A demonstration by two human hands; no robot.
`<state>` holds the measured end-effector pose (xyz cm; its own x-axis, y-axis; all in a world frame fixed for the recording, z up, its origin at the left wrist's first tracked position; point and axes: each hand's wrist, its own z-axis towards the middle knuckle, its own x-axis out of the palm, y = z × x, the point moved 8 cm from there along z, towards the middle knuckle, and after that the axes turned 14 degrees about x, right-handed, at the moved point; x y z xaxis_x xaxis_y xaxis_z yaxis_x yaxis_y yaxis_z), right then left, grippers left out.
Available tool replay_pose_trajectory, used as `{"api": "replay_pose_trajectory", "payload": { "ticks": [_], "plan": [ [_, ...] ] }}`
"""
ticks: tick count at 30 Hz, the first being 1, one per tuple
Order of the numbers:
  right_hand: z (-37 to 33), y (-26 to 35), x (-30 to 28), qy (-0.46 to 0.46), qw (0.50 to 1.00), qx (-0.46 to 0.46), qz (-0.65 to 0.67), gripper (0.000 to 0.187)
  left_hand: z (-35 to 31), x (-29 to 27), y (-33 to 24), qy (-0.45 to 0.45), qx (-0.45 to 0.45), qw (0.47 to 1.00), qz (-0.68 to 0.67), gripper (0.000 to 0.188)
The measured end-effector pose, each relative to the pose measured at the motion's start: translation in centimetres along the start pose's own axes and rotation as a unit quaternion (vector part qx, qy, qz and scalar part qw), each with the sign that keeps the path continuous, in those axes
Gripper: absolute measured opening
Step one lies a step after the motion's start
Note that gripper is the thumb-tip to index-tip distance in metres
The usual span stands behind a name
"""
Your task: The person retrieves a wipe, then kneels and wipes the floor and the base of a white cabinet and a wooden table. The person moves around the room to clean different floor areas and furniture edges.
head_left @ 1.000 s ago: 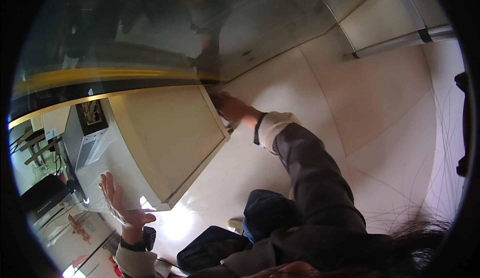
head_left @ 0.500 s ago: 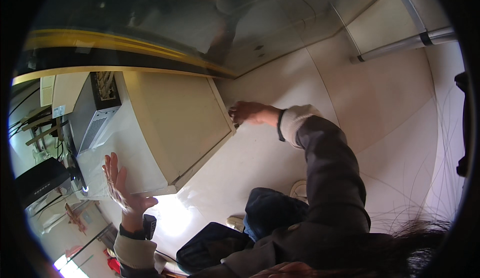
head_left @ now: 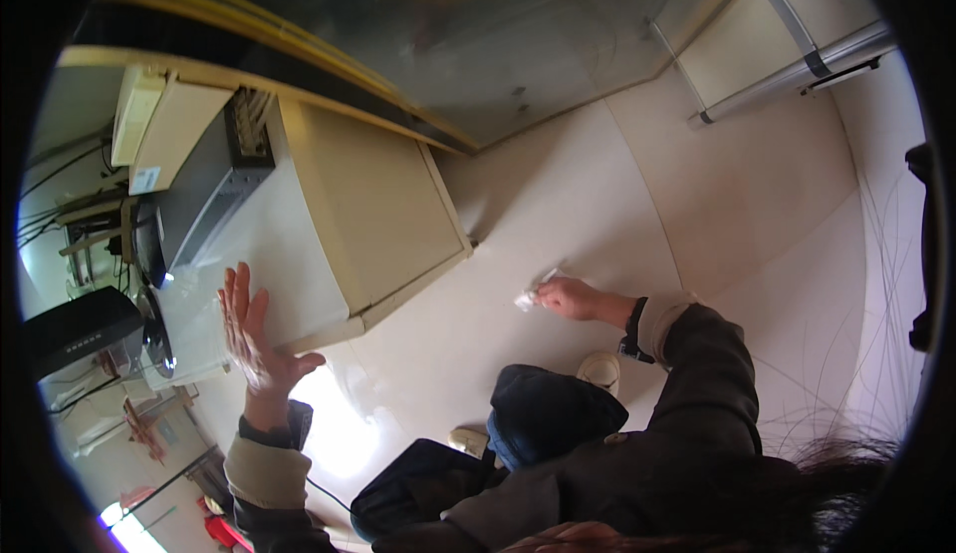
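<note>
My right hand (head_left: 570,298) is low over the pale tiled floor (head_left: 617,195), its fingers closed on a small white crumpled scrap (head_left: 528,297) that touches the floor. My left hand (head_left: 251,332) lies flat and open, fingers spread, on the white top of a cream cabinet (head_left: 373,220) at the left. The right arm wears a dark jacket sleeve with a light cuff. Below me my bent knee and a light shoe (head_left: 600,366) show.
A grey box-shaped appliance (head_left: 204,210) stands on the cabinet top, with a pot lid (head_left: 159,339) and a black box (head_left: 75,324) further left. A glass wall with a yellow strip (head_left: 299,50) runs behind. A metal bar (head_left: 797,70) lies at the upper right.
My right hand has left the cabinet's corner and dropped to the floor, now shut on a white scrap. The view tilted down; my left hand stays flat on the cabinet top.
</note>
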<state>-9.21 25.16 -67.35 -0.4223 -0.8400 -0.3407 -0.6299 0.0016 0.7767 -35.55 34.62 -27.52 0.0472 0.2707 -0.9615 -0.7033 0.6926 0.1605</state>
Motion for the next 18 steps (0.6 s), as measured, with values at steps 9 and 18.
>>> {"api": "replay_pose_trajectory", "payload": {
  "ticks": [9, 18],
  "plan": [
    [-1.6, 0.2, -2.5, 0.042, 0.639, 0.061, 0.766, 0.041, 0.1, -0.1, -0.2, -0.046, 0.002, 0.999, 0.015, 0.09],
    [-0.7, -1.4, -2.6, 0.02, 0.655, 0.046, 0.754, 0.046, 0.3, -0.5, -0.4, -0.063, 0.002, 0.998, 0.009, 0.09]
  ]
}}
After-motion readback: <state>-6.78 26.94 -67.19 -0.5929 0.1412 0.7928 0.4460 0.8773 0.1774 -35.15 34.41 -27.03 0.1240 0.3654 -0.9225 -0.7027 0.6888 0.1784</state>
